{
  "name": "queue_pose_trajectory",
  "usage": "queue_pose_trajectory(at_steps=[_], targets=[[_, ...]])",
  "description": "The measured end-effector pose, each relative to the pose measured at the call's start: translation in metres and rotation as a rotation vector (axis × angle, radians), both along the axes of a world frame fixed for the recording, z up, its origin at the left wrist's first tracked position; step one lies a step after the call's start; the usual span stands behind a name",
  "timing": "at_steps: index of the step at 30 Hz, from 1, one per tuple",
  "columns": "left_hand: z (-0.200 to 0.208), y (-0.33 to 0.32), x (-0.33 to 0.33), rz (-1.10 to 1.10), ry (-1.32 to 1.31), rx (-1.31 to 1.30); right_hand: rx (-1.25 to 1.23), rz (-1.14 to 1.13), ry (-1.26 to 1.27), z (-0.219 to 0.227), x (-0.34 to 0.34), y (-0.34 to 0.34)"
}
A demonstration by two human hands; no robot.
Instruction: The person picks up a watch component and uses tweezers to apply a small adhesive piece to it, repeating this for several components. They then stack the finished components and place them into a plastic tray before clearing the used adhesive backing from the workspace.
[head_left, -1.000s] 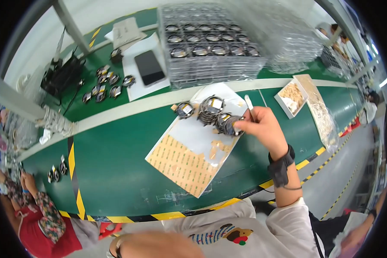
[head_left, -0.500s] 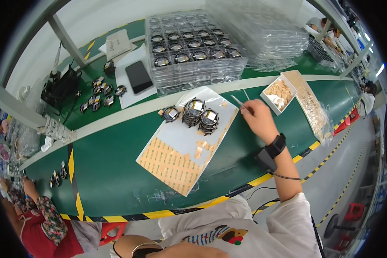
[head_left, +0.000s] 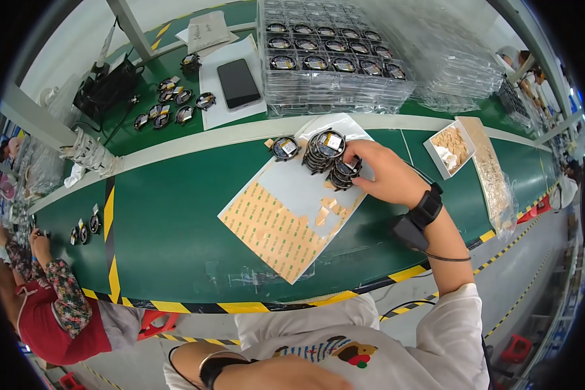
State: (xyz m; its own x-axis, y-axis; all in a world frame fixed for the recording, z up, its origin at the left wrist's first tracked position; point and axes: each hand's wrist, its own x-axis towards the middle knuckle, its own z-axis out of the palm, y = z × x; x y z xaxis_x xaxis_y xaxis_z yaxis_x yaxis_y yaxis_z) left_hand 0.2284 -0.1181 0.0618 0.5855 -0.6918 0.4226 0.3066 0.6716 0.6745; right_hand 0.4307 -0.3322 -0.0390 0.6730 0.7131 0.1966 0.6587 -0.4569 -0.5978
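The right hand [head_left: 385, 174] pinches the short stack [head_left: 341, 177]; a green-printed tan sheet [head_left: 273, 231] lies near; left hand [head_left: 289, 374], grip I can't tell

R grip [head_left: 385, 174] on short blk rnd-pc stack [head_left: 340, 181].

Device stacks [head_left: 324, 146] seemingly on sheet [head_left: 283, 185]
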Motion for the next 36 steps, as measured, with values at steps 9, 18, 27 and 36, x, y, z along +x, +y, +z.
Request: queue_pose_trajectory(at_steps=[9,18,27,36], targets=[[-0.04,-0.014,-0.012,0.274,-0.053,-0.198,-0.089,-0.041,0.091,0.004,-0.001,0.006],[-0.039,0.044,-0.011,0.307,0.06,0.293,-0.185,0.015,0.058,0.002,-0.004,0.011],[-0.125,0.101,-0.052,1.585,-0.268,1.643,-0.256,0.018,0.064,0.001,-0.008,0.013],[-0.151,0.125,-0.06,1.781,-0.325,1.776,-0.275,0.2,0.025,0.076,0.002,0.062]])
